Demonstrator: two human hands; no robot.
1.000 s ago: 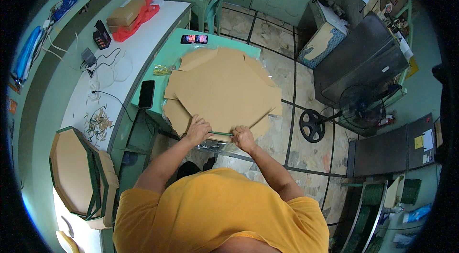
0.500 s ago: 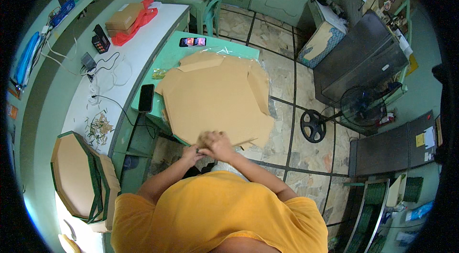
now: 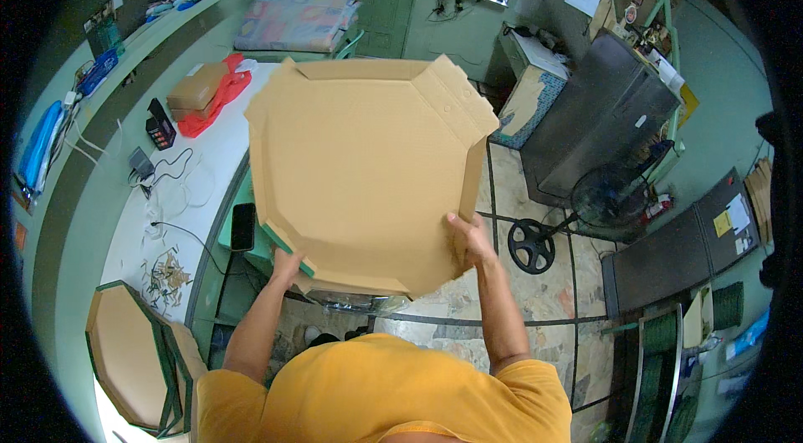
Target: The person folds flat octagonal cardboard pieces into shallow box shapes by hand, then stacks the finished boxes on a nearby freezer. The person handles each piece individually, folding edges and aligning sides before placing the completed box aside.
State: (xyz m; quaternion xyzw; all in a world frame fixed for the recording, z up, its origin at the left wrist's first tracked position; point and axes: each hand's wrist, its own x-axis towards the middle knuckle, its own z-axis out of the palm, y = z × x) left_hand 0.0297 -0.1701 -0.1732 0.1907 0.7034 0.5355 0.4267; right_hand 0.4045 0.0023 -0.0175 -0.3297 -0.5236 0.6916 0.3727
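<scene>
A large octagonal brown cardboard sheet (image 3: pixel 360 167) is held up in front of me, tilted, with flaps creased upward along its sides. A green strip (image 3: pixel 287 249) lines its lower left edge. My left hand (image 3: pixel 287 266) is closed around that near left corner. On the right side edge, my right hand (image 3: pixel 473 240) grips the cardboard, thumb on the inner face and the other fingers mostly hidden behind. Beneath the sheet, the green table (image 3: pixel 238 230) is mostly covered from sight, with a black phone (image 3: pixel 242 227) on its left part.
Finished-looking octagonal cardboard trays with green rims (image 3: pixel 130 355) stand on the white counter (image 3: pixel 125 246) at left, near a pile of small scraps (image 3: pixel 167 274). A brown box (image 3: pixel 198 92) lies farther back. A black fan (image 3: pixel 533 245) stands on the tiled floor at right.
The cardboard sheet has risen off the table and tilted toward me. My hands, formerly together at its near edge, have moved apart to its left and right sides. The view has shifted.
</scene>
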